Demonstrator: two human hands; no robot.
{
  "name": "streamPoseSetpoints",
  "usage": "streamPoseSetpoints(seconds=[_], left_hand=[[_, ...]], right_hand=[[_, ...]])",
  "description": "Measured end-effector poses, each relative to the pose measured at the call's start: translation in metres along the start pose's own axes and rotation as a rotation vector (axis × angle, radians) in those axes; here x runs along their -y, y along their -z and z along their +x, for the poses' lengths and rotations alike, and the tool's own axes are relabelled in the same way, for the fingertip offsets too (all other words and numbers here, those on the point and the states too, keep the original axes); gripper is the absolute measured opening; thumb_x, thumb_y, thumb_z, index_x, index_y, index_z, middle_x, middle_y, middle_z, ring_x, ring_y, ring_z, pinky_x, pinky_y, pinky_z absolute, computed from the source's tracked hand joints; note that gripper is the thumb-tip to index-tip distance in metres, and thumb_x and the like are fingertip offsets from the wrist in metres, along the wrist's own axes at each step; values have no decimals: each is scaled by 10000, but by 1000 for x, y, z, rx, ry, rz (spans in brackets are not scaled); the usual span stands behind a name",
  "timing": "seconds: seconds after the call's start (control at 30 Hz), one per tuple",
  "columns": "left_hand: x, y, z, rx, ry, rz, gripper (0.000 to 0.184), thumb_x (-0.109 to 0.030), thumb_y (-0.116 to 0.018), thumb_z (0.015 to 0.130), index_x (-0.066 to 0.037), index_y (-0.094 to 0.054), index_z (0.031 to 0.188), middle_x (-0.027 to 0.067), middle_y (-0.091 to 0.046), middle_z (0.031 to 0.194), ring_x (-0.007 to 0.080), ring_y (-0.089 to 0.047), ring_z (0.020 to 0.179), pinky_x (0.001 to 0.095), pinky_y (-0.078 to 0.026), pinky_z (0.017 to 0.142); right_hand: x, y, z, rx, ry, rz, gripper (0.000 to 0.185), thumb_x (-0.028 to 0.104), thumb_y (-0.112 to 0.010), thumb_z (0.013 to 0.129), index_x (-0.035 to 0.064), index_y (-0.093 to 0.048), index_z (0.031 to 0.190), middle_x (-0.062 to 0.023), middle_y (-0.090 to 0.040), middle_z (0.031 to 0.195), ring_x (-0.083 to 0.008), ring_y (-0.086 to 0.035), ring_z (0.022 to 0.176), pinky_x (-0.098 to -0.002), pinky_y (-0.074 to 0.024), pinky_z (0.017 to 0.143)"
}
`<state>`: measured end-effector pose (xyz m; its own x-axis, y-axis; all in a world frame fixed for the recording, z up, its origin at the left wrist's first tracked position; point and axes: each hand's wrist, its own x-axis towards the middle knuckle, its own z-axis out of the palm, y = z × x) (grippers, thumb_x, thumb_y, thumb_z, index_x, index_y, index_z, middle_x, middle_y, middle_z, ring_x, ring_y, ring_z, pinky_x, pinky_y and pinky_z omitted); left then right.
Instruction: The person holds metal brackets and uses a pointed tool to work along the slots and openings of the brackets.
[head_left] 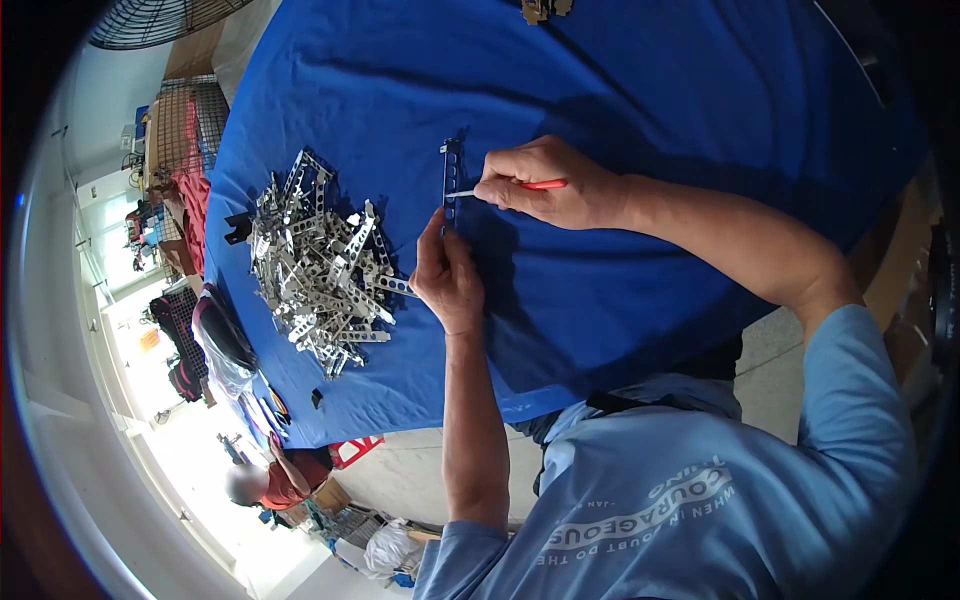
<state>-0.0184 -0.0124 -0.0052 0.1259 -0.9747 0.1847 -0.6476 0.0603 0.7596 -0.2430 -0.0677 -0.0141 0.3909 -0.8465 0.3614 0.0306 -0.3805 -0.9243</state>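
A narrow metal strip [450, 170] with a row of round holes lies over the blue cloth, its lower end pinched in the fingers of my left hand [449, 277]. My right hand [548, 184] is closed like a pen grip around a thin red-handled tool [542, 185]. The tool's pale, slender tip reaches the strip about halfway along; its exact kind is too small to tell. Left of my left hand spreads a heap of similar silvery perforated metal strips [325, 265], one of them sticking out close to my wrist.
Blue cloth [620, 110] covers the table. A black piece [238, 228] sits beside the heap, and a small black bit [317, 398] lies below it. Brownish objects [543, 10] stand at the far edge. Another person [290, 478] is at the lower left, near a red stool [357, 452].
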Motion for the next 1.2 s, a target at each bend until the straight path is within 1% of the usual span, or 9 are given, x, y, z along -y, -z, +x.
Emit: streamPoseSetpoints(seconds=[0.13,0.3,0.43,0.53,0.73,0.83,0.93,1.03,1.2], left_hand=[[4,0,0,-1,-36,37,288,-79,-592,1014,-33,-712,1271,-12,-636,656,27,-535,557,224,-439,527],[6,1,0,12,-40,38,293,-81,-589,1019,-43,-709,1283,-21,-629,649,19,-532,552,213,-435,520],[8,0,0,8,-55,50,290,-66,-587,1018,-40,-709,1280,-28,-628,651,14,-520,550,210,-431,521],[8,0,-1,9,-41,38,285,-63,-587,1019,-35,-708,1276,-32,-627,652,11,-512,550,207,-427,523],[9,0,0,16,-35,42,276,-75,-599,1024,-28,-702,1276,-34,-626,650,10,-513,552,203,-421,528],[9,0,0,14,-43,76,277,-83,-606,1025,-26,-698,1280,-35,-618,646,10,-510,551,202,-419,529],[6,0,0,13,-51,75,279,-91,-607,1026,-25,-698,1281,-36,-611,642,10,-502,550,203,-417,530],[8,0,0,15,-51,63,280,-92,-604,1026,-26,-698,1282,-37,-609,639,9,-495,552,205,-414,529],[4,-3,0,-26,-41,64,277,-31,-614,987,-34,-724,1241,-39,-536,590,32,-450,526,245,-383,510]], right_hand=[[4,-3,1,-9,2,133,271,202,-621,1069,-18,-631,910,-96,-693,739,-176,-689,689,-319,-528,619],[6,3,0,12,-41,4,271,175,-622,1066,-23,-642,882,-103,-701,752,-178,-697,703,-315,-528,628],[7,-6,1,-47,87,46,290,171,-619,1065,-21,-642,849,-100,-696,733,-184,-691,679,-324,-524,617],[7,2,0,18,-27,-60,280,166,-620,1064,-26,-642,861,-106,-695,738,-190,-687,677,-324,-521,615],[6,-8,2,-71,101,68,284,191,-624,1062,-16,-644,869,-92,-687,725,-169,-670,663,-321,-506,609],[8,3,1,-1,-89,-6,296,208,-619,1067,-7,-648,867,-85,-689,723,-161,-672,666,-324,-517,630],[8,4,1,69,-38,-3,305,215,-610,1073,-4,-649,865,-84,-691,723,-159,-678,671,-327,-524,641],[6,-2,2,-47,24,17,310,213,-604,1075,1,-646,854,-83,-688,714,-165,-675,661,-332,-525,638],[7,5,1,61,-96,-6,287,227,-610,1073,-7,-661,915,-94,-709,775,-189,-694,713,-337,-535,668]])
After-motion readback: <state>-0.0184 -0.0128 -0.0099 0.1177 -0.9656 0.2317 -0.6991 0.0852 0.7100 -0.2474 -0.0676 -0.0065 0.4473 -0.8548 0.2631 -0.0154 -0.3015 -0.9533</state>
